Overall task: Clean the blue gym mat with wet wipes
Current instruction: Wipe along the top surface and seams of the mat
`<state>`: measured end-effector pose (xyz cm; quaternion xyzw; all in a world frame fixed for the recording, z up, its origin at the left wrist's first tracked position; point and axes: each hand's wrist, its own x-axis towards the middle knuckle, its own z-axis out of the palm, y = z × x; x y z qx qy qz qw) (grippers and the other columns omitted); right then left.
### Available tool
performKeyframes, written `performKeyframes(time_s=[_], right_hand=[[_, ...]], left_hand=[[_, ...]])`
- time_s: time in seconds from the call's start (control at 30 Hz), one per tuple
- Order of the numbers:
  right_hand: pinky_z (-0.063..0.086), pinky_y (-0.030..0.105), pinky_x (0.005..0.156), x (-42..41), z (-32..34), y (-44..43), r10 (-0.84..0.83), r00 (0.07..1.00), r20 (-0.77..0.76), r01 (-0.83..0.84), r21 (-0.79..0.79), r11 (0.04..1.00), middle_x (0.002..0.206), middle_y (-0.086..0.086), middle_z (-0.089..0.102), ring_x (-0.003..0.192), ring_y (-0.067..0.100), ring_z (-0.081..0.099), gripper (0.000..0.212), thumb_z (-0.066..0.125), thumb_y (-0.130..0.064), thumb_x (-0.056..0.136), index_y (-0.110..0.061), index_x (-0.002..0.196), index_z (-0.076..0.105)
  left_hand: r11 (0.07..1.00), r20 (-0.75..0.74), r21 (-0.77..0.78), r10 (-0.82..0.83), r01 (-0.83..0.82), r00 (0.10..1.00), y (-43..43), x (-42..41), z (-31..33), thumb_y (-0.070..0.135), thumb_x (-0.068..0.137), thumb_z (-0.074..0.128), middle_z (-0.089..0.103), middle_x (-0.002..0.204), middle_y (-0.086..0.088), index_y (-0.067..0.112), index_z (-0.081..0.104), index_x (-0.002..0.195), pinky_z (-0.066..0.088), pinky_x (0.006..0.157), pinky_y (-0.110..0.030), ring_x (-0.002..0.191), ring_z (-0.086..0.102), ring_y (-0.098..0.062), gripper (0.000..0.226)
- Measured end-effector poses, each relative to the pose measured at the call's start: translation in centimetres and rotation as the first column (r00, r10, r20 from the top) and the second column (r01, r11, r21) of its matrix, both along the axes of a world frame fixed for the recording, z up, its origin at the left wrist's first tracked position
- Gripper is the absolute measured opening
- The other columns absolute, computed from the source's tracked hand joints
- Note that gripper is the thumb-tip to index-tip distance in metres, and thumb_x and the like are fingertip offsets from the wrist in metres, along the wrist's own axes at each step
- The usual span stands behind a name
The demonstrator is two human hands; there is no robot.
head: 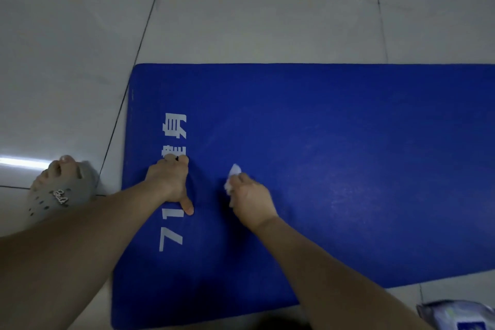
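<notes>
Floor tiles in pale grey are carrying the blue gym mat, which is lying flat and running from its left end, near the middle of the view, off the right edge. White lettering is showing along that left end, turned sideways, with the digits 71 nearest the person and two characters farther off.

The left hand is pressing down on the mat right over the lettering. Its fingers are reaching toward the far side, the tips covering part of one character, and its thumb is spreading toward the near side, beside the 1. It is holding nothing and is lying spread out against the mat.

The right hand is sitting just to the right of the left one, apart from it, and is gripping a crumpled white wet wipe in curled fingers. The wipe is sticking out past the fingers on the far and left sides and is touching the mat's surface.

A bare foot in a grey sandal with round holes is standing on the tiles just left of the mat's left end, toes pointing away. At the near right corner a pale pack is lying on the floor just beside the mat's near edge, partly cut off by the frame, its print too blurred for reading.
</notes>
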<state>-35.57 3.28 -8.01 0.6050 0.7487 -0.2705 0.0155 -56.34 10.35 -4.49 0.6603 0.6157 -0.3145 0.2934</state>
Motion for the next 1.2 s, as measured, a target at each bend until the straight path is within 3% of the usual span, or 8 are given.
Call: performKeyframes(time_s=[0.2, 0.33, 0.4, 0.53, 0.77, 0.93, 1.07, 1.2], right_hand=[[0.05, 0.037, 0.09, 10.5, 0.0, 1.9, -0.368, 0.925, 0.091, 0.362, 0.075, 0.929, 0.128, 0.009, 0.059, 0.112, 0.031, 0.062, 0.064, 0.061, -0.013, 0.094, -0.009, 0.153, 0.036], [0.047, 0.04, 0.083, 18.1, 1.0, 1.8, -0.57, 0.776, 0.27, 0.565, 0.101, 0.819, 0.129, 0.02, 0.058, 0.112, 0.038, 0.059, 0.069, 0.064, -0.018, 0.095, -0.003, 0.153, 0.029], [0.046, 0.039, 0.08, 18.2, 1.1, 1.9, -0.599, 0.746, 0.292, 0.601, 0.092, 0.794, 0.124, 0.023, 0.06, 0.107, 0.038, 0.061, 0.061, 0.066, -0.016, 0.094, 0.001, 0.145, 0.037], [0.047, 0.036, 0.075, 10.9, 0.6, 2.2, -0.54, 0.826, 0.16, 0.54, 0.047, 0.84, 0.13, 0.024, 0.058, 0.101, 0.036, 0.065, 0.032, 0.07, -0.013, 0.09, -0.007, 0.116, 0.053], [0.04, 0.035, 0.065, -3.5, 0.4, 1.7, -0.213, 0.977, 0.025, 0.213, -0.009, 0.977, 0.118, 0.013, 0.057, 0.09, 0.031, 0.063, 0.034, 0.069, -0.019, 0.089, -0.012, 0.118, 0.052], [0.043, 0.037, 0.061, -4.7, 0.1, 2.2, 0.154, 0.988, -0.009, -0.154, -0.001, 0.988, 0.118, 0.011, 0.057, 0.087, 0.03, 0.063, 0.032, 0.064, -0.021, 0.093, -0.013, 0.123, 0.055], [0.054, 0.039, 0.081, 1.4, -0.9, 4.3, -0.033, 0.998, 0.05, 0.029, 0.068, 0.997, 0.129, 0.007, 0.057, 0.105, 0.029, 0.063, 0.06, 0.064, -0.025, 0.095, -0.01, 0.148, 0.041], [0.055, 0.034, 0.083, 9.5, -1.3, 6.0, -0.281, 0.943, 0.178, 0.248, 0.186, 0.951, 0.133, 0.007, 0.057, 0.109, 0.023, 0.064, 0.076, 0.064, -0.032, 0.096, -0.001, 0.155, 0.026]], left_hand=[[1.0, 0.0, 0.006, -0.009, 0.009, 1.0, 0.1, 0.0, -0.1, 0.068, 0.035, 0.094, 0.042, 0.136, -0.006, 0.019, 0.031, 0.139, 0.049, 0.083, -0.036, 0.12, 0.049, -0.024, 0.131], [1.0, -0.001, 0.005, -0.008, 0.008, 1.0, 0.0, 0.0, 0.0, 0.068, 0.034, 0.094, 0.043, 0.133, -0.005, 0.02, 0.034, 0.136, 0.048, 0.08, -0.035, 0.117, 0.049, -0.022, 0.128], [1.0, -0.003, 0.007, -0.009, 0.009, 1.0, 0.1, 0.1, 0.1, 0.068, 0.033, 0.094, 0.043, 0.132, -0.005, 0.02, 0.034, 0.135, 0.047, 0.078, -0.034, 0.116, 0.05, -0.022, 0.127], [1.0, -0.008, 0.012, -0.012, 0.012, 1.0, 0.1, 0.0, 0.1, 0.069, 0.032, 0.093, 0.044, 0.13, -0.005, 0.02, 0.036, 0.133, 0.046, 0.076, -0.033, 0.113, 0.05, -0.021, 0.125], [1.0, -0.03, 0.01, -0.023, 0.024, 0.999, 0.2, 0.1, -0.1, 0.069, 0.032, 0.093, 0.044, 0.13, -0.006, 0.02, 0.035, 0.131, 0.048, 0.074, -0.033, 0.111, 0.052, -0.021, 0.125], [1.0, -0.034, 0.013, -0.029, 0.029, 0.999, 0.2, 0.1, -0.3, 0.068, 0.033, 0.094, 0.044, 0.13, -0.006, 0.021, 0.035, 0.131, 0.045, 0.073, -0.033, 0.112, 0.051, -0.022, 0.123], [1.0, -0.028, 0.007, -0.028, 0.028, 0.999, 0.2, 0.1, -0.4, 0.068, 0.034, 0.093, 0.043, 0.134, -0.006, 0.02, 0.033, 0.136, 0.05, 0.082, -0.034, 0.116, 0.05, -0.022, 0.128], [0.999, -0.015, 0.012, -0.032, 0.032, 0.999, 0.2, 0.0, -0.4, 0.068, 0.035, 0.093, 0.041, 0.137, -0.006, 0.019, 0.031, 0.14, 0.051, 0.088, -0.036, 0.12, 0.049, -0.022, 0.131]])
